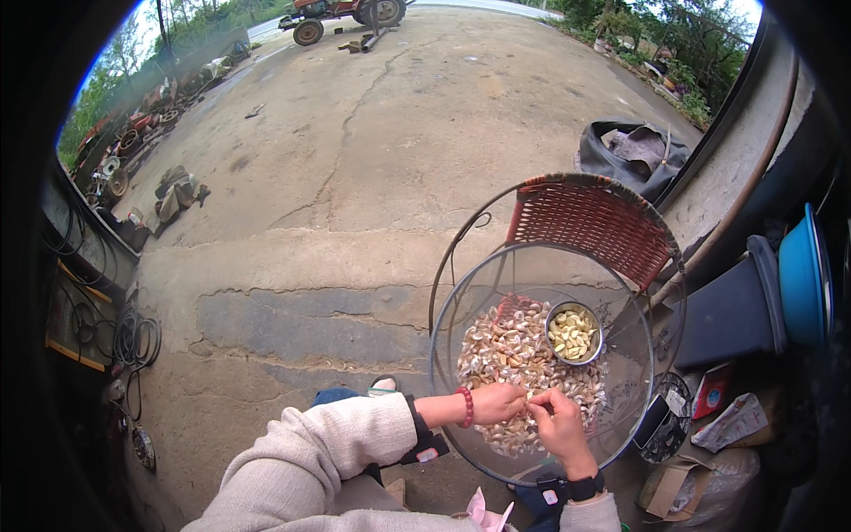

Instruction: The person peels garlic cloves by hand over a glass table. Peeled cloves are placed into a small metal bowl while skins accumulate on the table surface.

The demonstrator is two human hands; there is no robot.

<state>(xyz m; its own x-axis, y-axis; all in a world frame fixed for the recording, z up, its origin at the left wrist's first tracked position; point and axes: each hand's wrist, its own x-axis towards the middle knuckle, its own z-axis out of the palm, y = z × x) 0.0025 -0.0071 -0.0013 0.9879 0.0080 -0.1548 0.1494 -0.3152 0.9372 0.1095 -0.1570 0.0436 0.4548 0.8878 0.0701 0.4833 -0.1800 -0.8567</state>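
Note:
Above a round glass tabletop [625, 392], my left hand [497, 403] and my right hand [562, 429] meet fingertip to fingertip. Between them they pinch a small pale garlic clove [530, 395], mostly hidden by the fingers. Unpeeled garlic cloves and loose skins [500, 346] lie spread over the glass under and beyond my hands. A round metal bowl [600, 350] stands among them, past my right hand. It holds peeled, yellowish garlic cloves [572, 332]. My left wrist wears a red bead bracelet [467, 407]; a black band [586, 487] is on my right wrist.
A chair with a woven red back [592, 223] stands behind the table. To the right are a dark bin [731, 306], a blue basin [801, 279] and an open cardboard box [678, 489]. Coiled cable [136, 339] lies at left; a tractor [346, 13] stands far off.

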